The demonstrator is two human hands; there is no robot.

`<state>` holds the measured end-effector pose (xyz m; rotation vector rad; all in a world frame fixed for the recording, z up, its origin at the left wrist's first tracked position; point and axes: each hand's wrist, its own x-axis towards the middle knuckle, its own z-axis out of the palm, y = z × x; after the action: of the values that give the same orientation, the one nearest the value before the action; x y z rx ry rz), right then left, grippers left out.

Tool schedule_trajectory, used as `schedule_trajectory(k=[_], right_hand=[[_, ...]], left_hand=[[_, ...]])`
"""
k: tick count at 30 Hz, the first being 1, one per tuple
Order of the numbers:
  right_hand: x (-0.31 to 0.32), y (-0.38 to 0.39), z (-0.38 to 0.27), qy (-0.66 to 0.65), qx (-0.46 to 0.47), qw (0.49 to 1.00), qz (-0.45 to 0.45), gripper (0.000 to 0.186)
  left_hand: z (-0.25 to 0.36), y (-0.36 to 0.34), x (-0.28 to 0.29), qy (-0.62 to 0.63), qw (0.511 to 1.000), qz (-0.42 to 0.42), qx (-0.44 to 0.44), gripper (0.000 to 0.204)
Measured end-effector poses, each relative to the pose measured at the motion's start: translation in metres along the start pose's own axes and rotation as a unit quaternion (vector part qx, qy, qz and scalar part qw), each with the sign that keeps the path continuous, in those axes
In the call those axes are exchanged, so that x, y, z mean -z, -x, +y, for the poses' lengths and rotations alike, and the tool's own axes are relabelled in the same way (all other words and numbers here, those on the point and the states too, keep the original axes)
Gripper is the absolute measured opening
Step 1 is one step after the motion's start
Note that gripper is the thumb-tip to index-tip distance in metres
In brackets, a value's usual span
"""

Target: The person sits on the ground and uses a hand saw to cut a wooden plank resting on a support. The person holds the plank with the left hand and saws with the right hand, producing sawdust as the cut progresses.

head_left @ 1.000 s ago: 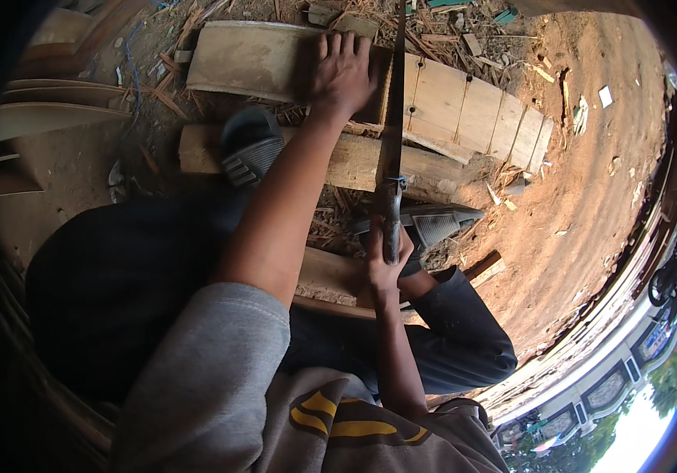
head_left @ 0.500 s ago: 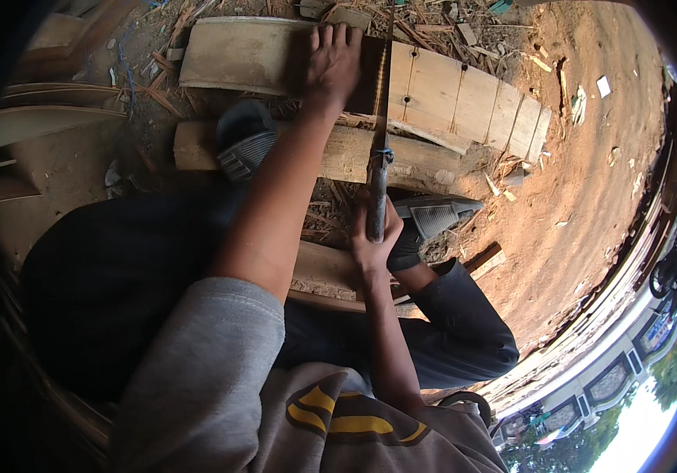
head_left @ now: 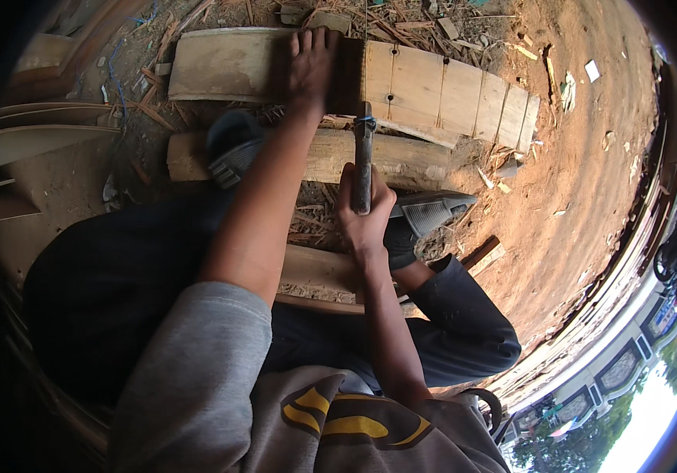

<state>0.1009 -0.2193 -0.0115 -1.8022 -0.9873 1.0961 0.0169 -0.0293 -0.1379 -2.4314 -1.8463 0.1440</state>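
A pale, slightly bowed wooden board (head_left: 224,67) lies across the far side of my work spot. My left hand (head_left: 311,69) presses on it, palm down, with fingers bent at its far edge. In my right hand (head_left: 368,229), closed around the worn grey handle, is a saw (head_left: 363,162). Its thin blade shows almost edge-on, crossing the board just right of my left hand. Right of the blade, several dark lines and small holes mark the board. Another thick piece of wood (head_left: 409,160) lies nearer, beneath the board's near edge.
My sandalled feet flank the work: one sandal (head_left: 234,150) at left, the other sandal (head_left: 435,213) at right. Wood scraps (head_left: 413,31) litter the ground behind the board. Curved planks (head_left: 46,134) stand at left, and bare reddish soil (head_left: 575,205) stretches right.
My right hand has pushed the saw away from me, its handle closer to the board. The left hand stays on the board. The whole view has shifted slightly.
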Motion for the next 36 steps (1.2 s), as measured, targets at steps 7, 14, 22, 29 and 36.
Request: schedule_trajectory(k=[7, 14, 22, 29, 36], right_hand=[[0.012, 0.065, 0.030, 0.022, 0.019, 0.999, 0.018, 0.010], [0.001, 0.000, 0.015, -0.051, -0.014, 0.999, 0.002, 0.010], [0.014, 0.017, 0.034, -0.079, 0.027, 0.997, -0.001, 0.017], [0.014, 0.042, 0.036, -0.084, -0.031, 0.996, 0.023, 0.024], [0.004, -0.014, 0.020, -0.140, -0.062, 0.988, 0.022, 0.022]], left_hand=[[0.003, 0.005, 0.022, 0.083, 0.996, 0.026, 0.004, 0.035], [-0.001, 0.004, 0.012, 0.082, 0.995, 0.052, -0.006, 0.037], [0.001, 0.010, 0.026, 0.144, 0.981, 0.131, 0.006, 0.033], [0.003, 0.011, 0.028, 0.136, 0.984, 0.114, 0.012, 0.033], [0.000, 0.007, 0.017, 0.116, 0.989, 0.097, 0.004, 0.037]])
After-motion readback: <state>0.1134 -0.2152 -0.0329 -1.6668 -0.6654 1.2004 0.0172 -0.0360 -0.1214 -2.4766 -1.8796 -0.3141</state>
